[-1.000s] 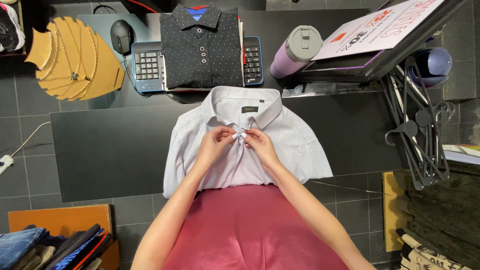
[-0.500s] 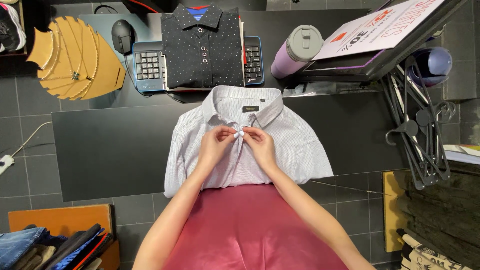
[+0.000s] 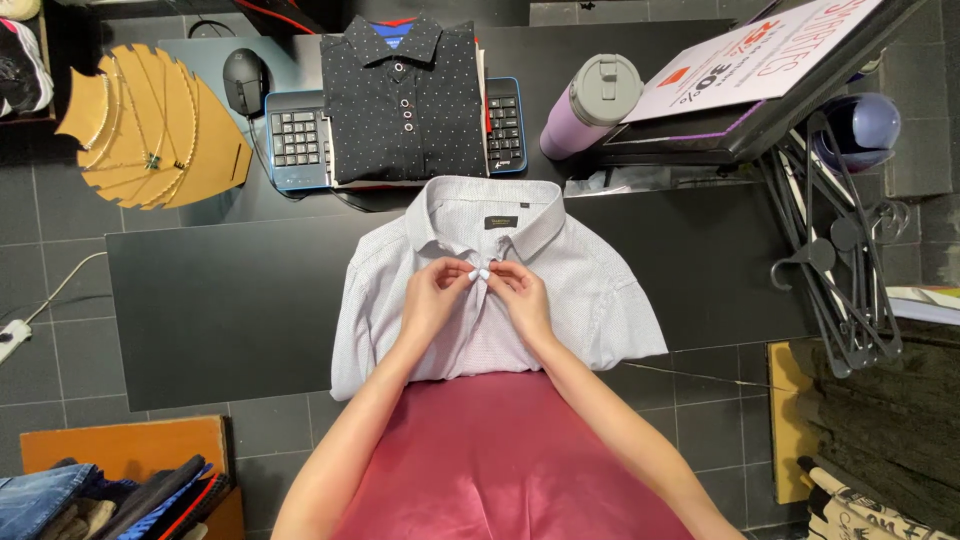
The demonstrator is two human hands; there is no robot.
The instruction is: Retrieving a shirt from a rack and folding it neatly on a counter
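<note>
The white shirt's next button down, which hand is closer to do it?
Probably about even. The left hand and right hand pinch the white shirt at its front strip just under the collar, fingertips meeting. The next button lies hidden beneath them, so both seem needed.

The one camera sits on my head and looks straight down, fairly near, onto the black table; my left hand and right hand meet mid-frame, tiled floor around.
</note>
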